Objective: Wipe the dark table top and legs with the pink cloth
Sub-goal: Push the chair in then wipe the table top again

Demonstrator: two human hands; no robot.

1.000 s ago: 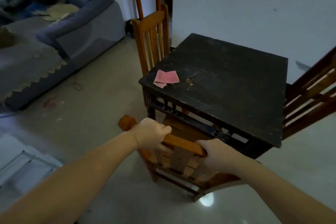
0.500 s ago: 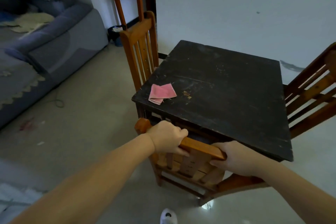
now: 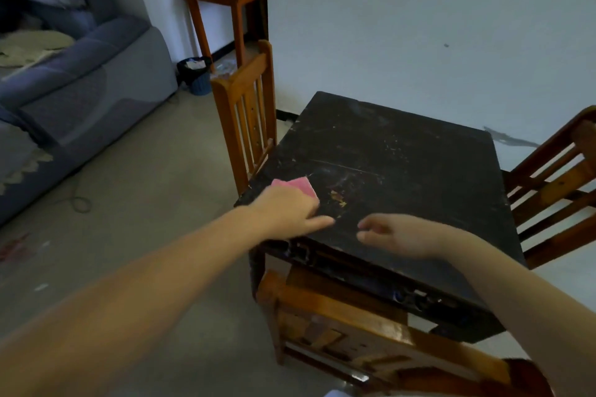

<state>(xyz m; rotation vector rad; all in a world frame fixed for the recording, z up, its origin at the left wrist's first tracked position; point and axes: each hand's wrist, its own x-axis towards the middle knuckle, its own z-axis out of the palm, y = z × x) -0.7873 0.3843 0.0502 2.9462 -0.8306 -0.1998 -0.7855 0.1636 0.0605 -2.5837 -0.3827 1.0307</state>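
Observation:
The dark table (image 3: 403,171) stands in front of me, its top scuffed and dusty, with a few crumbs near the front left. The pink cloth (image 3: 298,185) lies at the table's near-left corner. My left hand (image 3: 290,213) lies flat over the near part of the cloth, fingers pointing right; whether it grips the cloth is unclear. My right hand (image 3: 393,235) hovers over the front edge of the table top, fingers loosely apart, holding nothing.
A wooden chair (image 3: 354,325) is tucked under the table's near side. Another chair (image 3: 245,106) stands at the left side, a third (image 3: 554,184) at the right. A grey sofa (image 3: 64,90) is far left; a side table (image 3: 225,6) and bin (image 3: 195,74) stand behind.
Both hands have let go of the near chair's top rail and moved up over the table. The left hand has come down on the pink cloth.

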